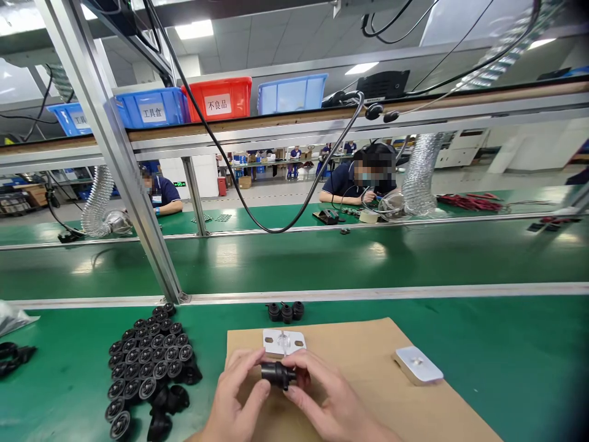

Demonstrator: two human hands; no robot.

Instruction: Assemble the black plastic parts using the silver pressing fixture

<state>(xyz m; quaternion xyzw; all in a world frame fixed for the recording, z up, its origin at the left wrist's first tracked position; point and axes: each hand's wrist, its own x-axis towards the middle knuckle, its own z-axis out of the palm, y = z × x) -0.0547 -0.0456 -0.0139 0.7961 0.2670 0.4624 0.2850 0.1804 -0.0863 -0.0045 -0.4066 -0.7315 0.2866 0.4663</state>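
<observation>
Both hands hold one black cylindrical part point(275, 374) above a brown cardboard sheet point(368, 368). My left hand point(239, 393) pinches its wide left end between thumb and fingers. At the narrower right end, my right hand point(324, 393) grips it with thumb and fingers. Just behind the fingers lies a silver metal block point(271, 341) with two slots. A second metal block point(418, 365) rests near the cardboard's right edge. Several round black parts point(159, 356) are grouped on the green table to the left.
Three small black parts point(286, 312) stand behind the cardboard. An aluminium post point(133, 190) rises at the left, and a black cable point(257, 224) hangs ahead. More black pieces point(16, 356) lie far left. People sit across the bench; blue and red bins point(219, 98) line the shelf.
</observation>
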